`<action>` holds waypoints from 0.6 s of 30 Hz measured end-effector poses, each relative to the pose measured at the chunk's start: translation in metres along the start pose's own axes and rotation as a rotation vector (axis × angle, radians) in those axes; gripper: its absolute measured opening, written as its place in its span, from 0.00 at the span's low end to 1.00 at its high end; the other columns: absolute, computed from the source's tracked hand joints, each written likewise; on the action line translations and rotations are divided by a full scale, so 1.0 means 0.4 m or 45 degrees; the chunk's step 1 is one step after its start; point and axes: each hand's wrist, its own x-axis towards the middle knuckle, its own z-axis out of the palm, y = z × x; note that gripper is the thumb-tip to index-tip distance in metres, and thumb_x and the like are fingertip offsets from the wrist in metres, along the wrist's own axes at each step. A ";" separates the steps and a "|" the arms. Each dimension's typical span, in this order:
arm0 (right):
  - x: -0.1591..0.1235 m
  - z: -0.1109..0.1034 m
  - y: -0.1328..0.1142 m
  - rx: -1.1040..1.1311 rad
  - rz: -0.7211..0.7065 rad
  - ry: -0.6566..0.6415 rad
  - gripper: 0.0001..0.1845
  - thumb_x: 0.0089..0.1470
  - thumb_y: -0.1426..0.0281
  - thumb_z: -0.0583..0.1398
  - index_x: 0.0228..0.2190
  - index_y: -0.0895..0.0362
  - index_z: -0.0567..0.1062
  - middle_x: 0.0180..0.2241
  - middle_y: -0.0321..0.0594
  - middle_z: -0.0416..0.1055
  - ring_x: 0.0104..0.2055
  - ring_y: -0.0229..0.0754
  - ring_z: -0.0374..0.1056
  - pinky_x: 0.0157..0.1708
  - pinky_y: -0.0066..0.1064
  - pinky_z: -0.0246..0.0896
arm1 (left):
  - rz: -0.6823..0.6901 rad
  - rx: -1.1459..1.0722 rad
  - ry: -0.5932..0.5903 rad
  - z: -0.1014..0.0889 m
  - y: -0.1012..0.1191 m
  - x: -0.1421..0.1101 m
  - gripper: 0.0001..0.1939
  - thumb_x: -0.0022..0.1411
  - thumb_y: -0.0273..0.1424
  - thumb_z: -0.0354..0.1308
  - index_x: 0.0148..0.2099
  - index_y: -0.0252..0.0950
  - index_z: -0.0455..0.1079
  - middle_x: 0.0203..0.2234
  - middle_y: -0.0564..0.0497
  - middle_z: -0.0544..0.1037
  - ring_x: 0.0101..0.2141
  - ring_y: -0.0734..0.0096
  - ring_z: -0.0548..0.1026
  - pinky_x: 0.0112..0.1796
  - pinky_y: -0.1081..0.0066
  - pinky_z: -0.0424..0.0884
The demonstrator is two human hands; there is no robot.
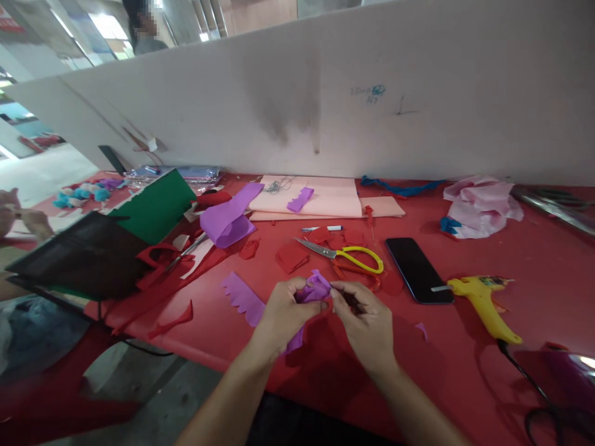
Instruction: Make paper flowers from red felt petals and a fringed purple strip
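Observation:
A gathered piece of purple crepe paper (318, 284) is pinched between both hands over the near part of the red table. My left hand (289, 310) is closed on its left side, with the thumb along the lower edge. On the right side, the fingertips of my right hand (365, 319) grip the same paper. A purple strip with a scalloped edge (244, 297) passes beneath my left hand; whether it joins the held piece is hidden. Just beyond the hands lie yellow-handled scissors (357, 257) and red paper pieces (292, 257).
To the right are a black phone (416, 269) and a yellow glue gun (483, 303) with a cord. Pink paper sheets (320, 198) lie at the back below a white partition (209, 105). A dark bag (79, 260) stands left, near another person's hands (23, 217).

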 end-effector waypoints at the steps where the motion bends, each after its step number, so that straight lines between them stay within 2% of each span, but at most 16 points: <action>1: 0.000 0.000 -0.002 -0.043 -0.045 0.017 0.05 0.53 0.70 0.61 0.33 0.53 0.78 0.29 0.37 0.74 0.27 0.38 0.68 0.27 0.29 0.65 | 0.016 0.023 0.007 0.001 0.003 -0.001 0.04 0.47 0.26 0.65 0.28 0.33 0.75 0.21 0.55 0.71 0.24 0.76 0.67 0.28 0.75 0.63; 5: -0.005 -0.001 -0.010 -0.169 -0.271 0.095 0.07 0.54 0.73 0.60 0.35 0.52 0.78 0.29 0.37 0.73 0.27 0.38 0.68 0.27 0.30 0.66 | 0.100 0.047 0.067 0.014 0.007 -0.006 0.04 0.52 0.30 0.62 0.30 0.36 0.77 0.25 0.52 0.76 0.29 0.72 0.72 0.33 0.73 0.66; 8: -0.009 -0.002 -0.006 -0.228 -0.452 0.125 0.10 0.55 0.76 0.60 0.37 0.52 0.77 0.30 0.38 0.73 0.27 0.38 0.69 0.28 0.30 0.68 | 0.112 -0.031 0.096 0.025 -0.001 -0.012 0.05 0.54 0.29 0.61 0.32 0.36 0.78 0.28 0.50 0.77 0.32 0.69 0.73 0.37 0.71 0.68; 13: -0.013 -0.004 0.011 -0.387 -0.721 0.169 0.16 0.53 0.80 0.61 0.42 0.52 0.76 0.32 0.40 0.75 0.32 0.40 0.72 0.32 0.31 0.71 | 0.061 -0.313 0.193 0.052 -0.011 -0.027 0.02 0.51 0.28 0.64 0.28 0.35 0.77 0.26 0.52 0.75 0.31 0.74 0.71 0.37 0.74 0.67; 15: -0.011 -0.004 0.010 -0.372 -0.721 0.206 0.15 0.53 0.81 0.61 0.41 0.53 0.76 0.31 0.40 0.75 0.30 0.39 0.72 0.32 0.30 0.72 | 0.006 -0.494 0.193 0.067 -0.009 -0.033 0.02 0.49 0.28 0.66 0.28 0.35 0.78 0.27 0.52 0.75 0.31 0.76 0.72 0.37 0.76 0.67; 18: -0.007 -0.004 0.003 -0.308 -0.627 0.229 0.11 0.53 0.80 0.61 0.38 0.55 0.76 0.31 0.39 0.75 0.30 0.38 0.72 0.32 0.30 0.72 | -0.143 -0.774 0.160 0.086 -0.001 -0.039 0.07 0.45 0.29 0.69 0.31 0.35 0.80 0.24 0.52 0.76 0.31 0.76 0.73 0.38 0.77 0.68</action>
